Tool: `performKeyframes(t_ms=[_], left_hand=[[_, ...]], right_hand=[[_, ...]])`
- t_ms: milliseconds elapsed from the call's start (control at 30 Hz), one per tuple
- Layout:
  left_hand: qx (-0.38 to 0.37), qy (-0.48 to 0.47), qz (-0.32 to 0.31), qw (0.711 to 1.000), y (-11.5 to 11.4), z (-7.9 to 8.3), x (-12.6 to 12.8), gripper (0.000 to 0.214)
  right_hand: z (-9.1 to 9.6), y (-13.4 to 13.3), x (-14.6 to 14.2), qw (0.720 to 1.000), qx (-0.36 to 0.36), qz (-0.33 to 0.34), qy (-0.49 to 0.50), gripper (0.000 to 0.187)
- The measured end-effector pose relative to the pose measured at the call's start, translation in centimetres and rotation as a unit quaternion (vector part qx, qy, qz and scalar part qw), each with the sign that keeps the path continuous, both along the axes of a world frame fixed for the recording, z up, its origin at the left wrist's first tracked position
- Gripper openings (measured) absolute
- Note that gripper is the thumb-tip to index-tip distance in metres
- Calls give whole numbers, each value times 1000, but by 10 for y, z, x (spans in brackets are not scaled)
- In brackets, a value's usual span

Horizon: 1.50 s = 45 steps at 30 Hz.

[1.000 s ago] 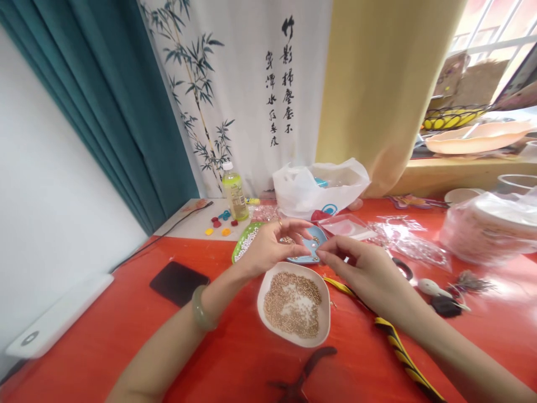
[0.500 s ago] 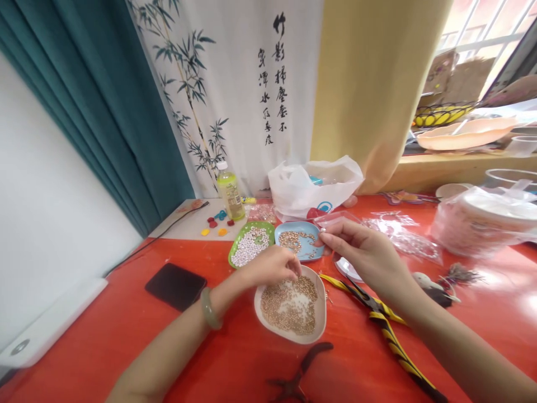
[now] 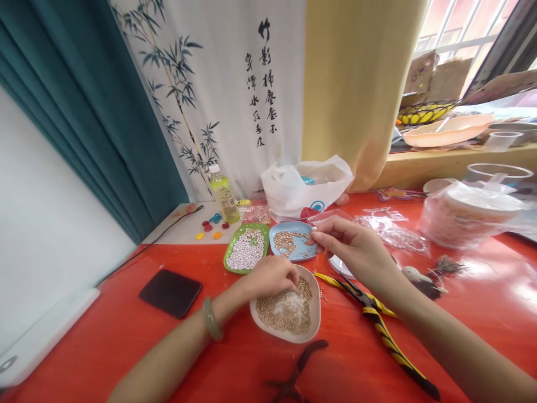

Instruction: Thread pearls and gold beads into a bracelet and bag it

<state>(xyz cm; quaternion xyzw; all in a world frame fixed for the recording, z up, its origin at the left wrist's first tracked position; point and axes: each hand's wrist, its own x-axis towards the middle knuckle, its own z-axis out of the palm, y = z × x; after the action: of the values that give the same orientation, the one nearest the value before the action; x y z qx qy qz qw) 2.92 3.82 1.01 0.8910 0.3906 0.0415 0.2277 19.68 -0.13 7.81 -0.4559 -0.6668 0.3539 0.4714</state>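
Observation:
My left hand [image 3: 273, 275] reaches into a white dish [image 3: 312, 330] full of small gold beads, its fingertips pinched together among them. My right hand [image 3: 354, 249] hovers above the near right edge of a blue tray [image 3: 279, 252] of gold beads, thumb and forefinger pinched on something too small to name. A green tray [image 3: 246, 249] of silvery beads lies left of the blue one. A jade bangle [image 3: 210, 319] circles my left wrist.
Yellow-and-black pliers [image 3: 380, 320] lie right of the dish, dark pliers [image 3: 296, 372] in front of it. A black phone [image 3: 170, 292] rests at the left. A bottle [image 3: 222, 193], a white plastic bag [image 3: 302, 187] and clear packets [image 3: 394, 235] stand behind on the red table [image 3: 126, 347].
My left hand dropped from mid-air into the white dish of gold beads. My right hand stayed pinched and shifted slightly left, over the blue tray. The camera view drifted right.

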Motion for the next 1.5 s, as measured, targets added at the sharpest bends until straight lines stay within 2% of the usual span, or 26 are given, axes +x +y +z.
performKeyframes(t_ms=[400, 600, 833, 967, 1133, 1500], left_hand=[[38, 37, -21, 998, 2, -2, -2, 10], [38, 28, -29, 998, -2, 8, -3, 11], [16, 30, -3, 999, 2, 19, -11, 17], [13, 78, -39, 996, 3, 20, -14, 17], [20, 127, -44, 991, 2, 22, -12, 13], [16, 106, -29, 994, 1, 16, -9, 7]], right_hand=[[0, 1, 2, 1000, 5, 7, -23, 17], [1, -1, 2, 1000, -14, 15, -19, 16], [2, -3, 1, 1000, -6, 17, -17, 16], [3, -3, 0, 1000, -17, 19, -11, 17], [3, -2, 0, 1000, -12, 22, -16, 16], [1, -3, 1, 999, -4, 31, -32, 17]])
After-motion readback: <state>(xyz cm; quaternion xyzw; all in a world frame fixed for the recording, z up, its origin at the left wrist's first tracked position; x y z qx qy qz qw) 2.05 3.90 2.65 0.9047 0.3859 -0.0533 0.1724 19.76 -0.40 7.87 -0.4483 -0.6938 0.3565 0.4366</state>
